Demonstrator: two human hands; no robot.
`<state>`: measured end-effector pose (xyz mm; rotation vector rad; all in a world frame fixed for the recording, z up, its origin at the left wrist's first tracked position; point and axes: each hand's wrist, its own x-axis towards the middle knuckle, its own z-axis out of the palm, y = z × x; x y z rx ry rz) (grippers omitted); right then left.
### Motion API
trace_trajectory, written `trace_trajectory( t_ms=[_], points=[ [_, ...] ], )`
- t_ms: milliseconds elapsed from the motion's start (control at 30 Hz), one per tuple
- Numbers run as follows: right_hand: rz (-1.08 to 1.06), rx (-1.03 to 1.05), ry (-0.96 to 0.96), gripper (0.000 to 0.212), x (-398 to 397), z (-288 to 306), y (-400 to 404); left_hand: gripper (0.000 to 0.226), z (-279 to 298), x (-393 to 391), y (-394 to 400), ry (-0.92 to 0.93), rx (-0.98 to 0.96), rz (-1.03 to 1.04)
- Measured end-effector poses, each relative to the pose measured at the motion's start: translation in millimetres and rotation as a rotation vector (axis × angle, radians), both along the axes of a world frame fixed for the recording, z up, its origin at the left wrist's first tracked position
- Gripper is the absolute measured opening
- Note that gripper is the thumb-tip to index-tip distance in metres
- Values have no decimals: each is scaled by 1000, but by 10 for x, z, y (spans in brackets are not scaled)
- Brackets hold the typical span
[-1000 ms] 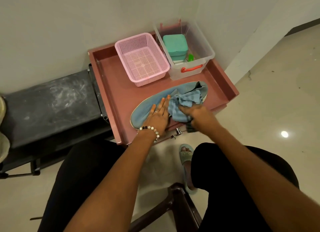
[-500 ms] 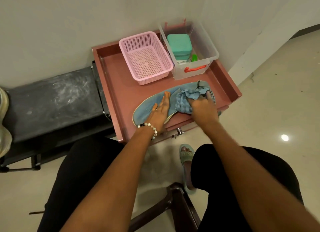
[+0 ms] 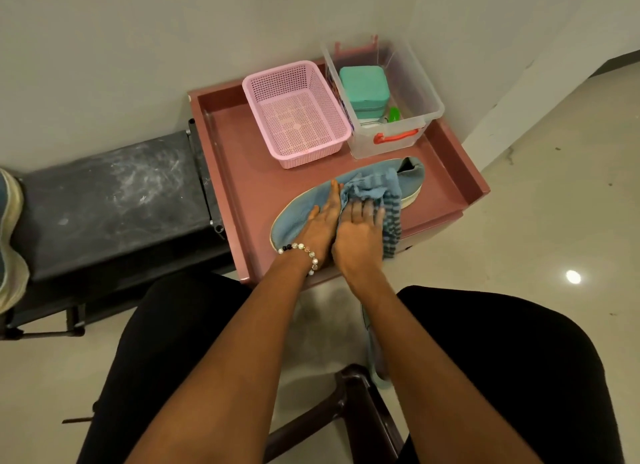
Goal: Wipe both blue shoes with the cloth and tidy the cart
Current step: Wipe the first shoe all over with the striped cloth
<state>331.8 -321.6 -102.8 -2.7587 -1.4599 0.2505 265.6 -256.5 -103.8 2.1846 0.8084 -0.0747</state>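
Observation:
A light blue shoe [image 3: 298, 218] with a pale sole lies across the front of the pink cart tray [image 3: 239, 173], toe to the left. My left hand [image 3: 322, 224] lies flat on its middle, fingers straight, holding it down. My right hand [image 3: 360, 235] presses a blue striped cloth [image 3: 381, 190] onto the shoe's upper, fingers stretched out over the cloth. Part of the cloth hangs over the tray's front edge. A second shoe [image 3: 10, 235] shows only partly at the far left edge, on the black bench.
A pink mesh basket [image 3: 298, 117] and a clear storage bin [image 3: 412, 93] holding a teal box [image 3: 363, 86] stand at the back of the tray. A black bench [image 3: 110, 200] adjoins the cart's left. My knees and a dark chair frame [image 3: 349, 394] are below.
My right hand has slid with the cloth from the heel end toward the middle of the shoe, closer to my left hand. The left hand has stayed flat on the shoe.

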Motion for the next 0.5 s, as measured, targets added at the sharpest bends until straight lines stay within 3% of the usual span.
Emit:
trace_trajectory(
  t_ms=[100,167,267,400,500],
  points=[
    [268,-20,49,67,227,157,-245,108,12,-22,5,62,37,-31],
    [452,-83,-27,69,570,269,-344,117,-8,-28,-12,74,50,-44],
    [386,-149,-157,62,760,252,-222,123,-31,-11,-20,74,56,-53],
    [78,-84,-56,52,236,98,8,115,-2,1,-9,40,51,-36],
    [291,6,45,55,232,158,-120,113,21,-17,-5,50,-2,-17]
  ],
)
